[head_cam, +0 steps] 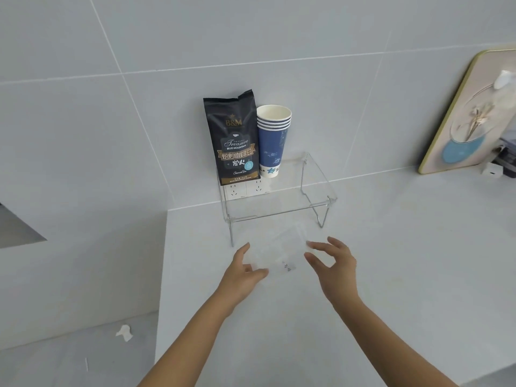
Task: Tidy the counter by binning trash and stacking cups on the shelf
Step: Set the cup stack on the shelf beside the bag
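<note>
Two hands, left (pixel 242 270) and right (pixel 333 262), spread, flank clear flimsy plastic bag (pixel 275 251) before acrylic shelf (pixel 315 182); likely light, slippery; pinch an edge.

A black coffee bag (pixel 231 141) stands upright before wall sockets (pixel 245 189); a framed picture (pixel 469 113) leans rightward, beside what may be a white adapter (pixel 492 169).

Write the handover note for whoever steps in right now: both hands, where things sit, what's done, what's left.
Left hand: open, fingers at the left edge of the clear plastic bag on the counter.
Right hand: open, reaching for the bag's right edge; contact unclear.
Stack of blue paper cups: on the clear shelf, beside the coffee bag.
Done: cups stacked.
Left: bin the plastic bag and, likely, the crumpled tissue on the floor. No bin in view.
</note>
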